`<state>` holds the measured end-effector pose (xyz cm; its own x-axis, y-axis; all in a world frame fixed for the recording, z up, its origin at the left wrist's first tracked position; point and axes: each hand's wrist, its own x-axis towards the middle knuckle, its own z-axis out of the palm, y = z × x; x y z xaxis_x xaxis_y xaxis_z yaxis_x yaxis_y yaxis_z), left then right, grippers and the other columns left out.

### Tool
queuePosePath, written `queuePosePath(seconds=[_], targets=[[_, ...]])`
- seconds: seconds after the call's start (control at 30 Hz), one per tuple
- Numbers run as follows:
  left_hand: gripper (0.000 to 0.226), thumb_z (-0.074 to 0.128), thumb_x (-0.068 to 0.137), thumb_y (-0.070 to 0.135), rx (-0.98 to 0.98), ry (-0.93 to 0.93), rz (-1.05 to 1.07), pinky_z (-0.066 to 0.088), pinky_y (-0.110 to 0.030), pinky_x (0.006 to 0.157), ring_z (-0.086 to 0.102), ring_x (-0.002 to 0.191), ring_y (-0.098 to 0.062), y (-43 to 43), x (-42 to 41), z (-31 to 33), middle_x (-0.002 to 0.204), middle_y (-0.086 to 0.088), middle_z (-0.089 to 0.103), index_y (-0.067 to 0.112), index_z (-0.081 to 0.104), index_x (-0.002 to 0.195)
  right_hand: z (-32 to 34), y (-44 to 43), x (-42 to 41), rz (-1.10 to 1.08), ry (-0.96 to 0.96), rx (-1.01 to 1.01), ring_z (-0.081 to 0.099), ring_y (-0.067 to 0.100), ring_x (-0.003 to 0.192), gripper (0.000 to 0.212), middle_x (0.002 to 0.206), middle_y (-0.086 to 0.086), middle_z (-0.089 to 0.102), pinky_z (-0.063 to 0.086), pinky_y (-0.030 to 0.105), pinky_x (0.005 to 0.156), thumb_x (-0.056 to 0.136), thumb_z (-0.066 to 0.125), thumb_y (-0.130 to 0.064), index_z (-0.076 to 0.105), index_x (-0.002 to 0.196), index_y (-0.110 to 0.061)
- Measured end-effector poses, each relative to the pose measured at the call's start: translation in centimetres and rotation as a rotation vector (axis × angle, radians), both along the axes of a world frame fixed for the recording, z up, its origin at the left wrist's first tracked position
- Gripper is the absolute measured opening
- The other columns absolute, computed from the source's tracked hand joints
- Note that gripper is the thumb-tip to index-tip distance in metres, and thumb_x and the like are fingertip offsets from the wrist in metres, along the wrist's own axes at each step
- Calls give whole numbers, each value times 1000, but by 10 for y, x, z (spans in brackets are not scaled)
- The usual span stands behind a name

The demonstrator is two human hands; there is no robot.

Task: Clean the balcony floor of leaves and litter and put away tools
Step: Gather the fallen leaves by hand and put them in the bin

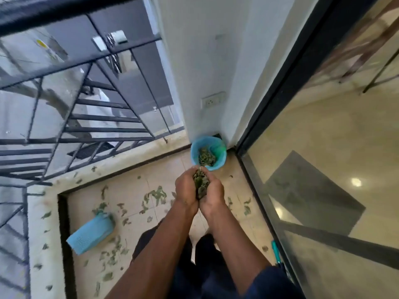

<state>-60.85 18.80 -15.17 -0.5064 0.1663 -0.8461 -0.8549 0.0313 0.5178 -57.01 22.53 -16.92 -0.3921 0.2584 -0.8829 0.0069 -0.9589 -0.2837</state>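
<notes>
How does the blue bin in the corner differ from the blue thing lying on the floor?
The blue bin stands upright in the corner, holding leaves; the blue thing lies flat on the floor. The bin is round, the thing oblong. Both are light blue.

White socket [212,99] low on the wall [194,61] — black railing [86,61] left, glass door [323,169] right
</notes>
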Motion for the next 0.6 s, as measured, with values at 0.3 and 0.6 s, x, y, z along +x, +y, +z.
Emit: queuePosePath(seconds=[0.3, 0.6], targets=[[15, 66, 90, 14, -189, -173, -79, 58, -32, 66, 72, 75, -22, 83, -99, -164, 82, -9, 76, 4, 76, 85, -166, 77, -97, -15, -220, -47, 72, 28, 109, 35, 119, 17, 74, 59, 39, 87, 84, 71, -25, 76, 112, -4], [44, 61, 99, 43, -343, -263, -211, 60, -40, 91, 71, 103, -30, 153, -185, -399, 114, -10, 73, 8, 65, 125, -389, 164, -176, 50, -437, 89, 69, 31, 106, 48, 120, 16, 72, 59, 43, 89, 92, 58, -43, 66, 126, -10]])
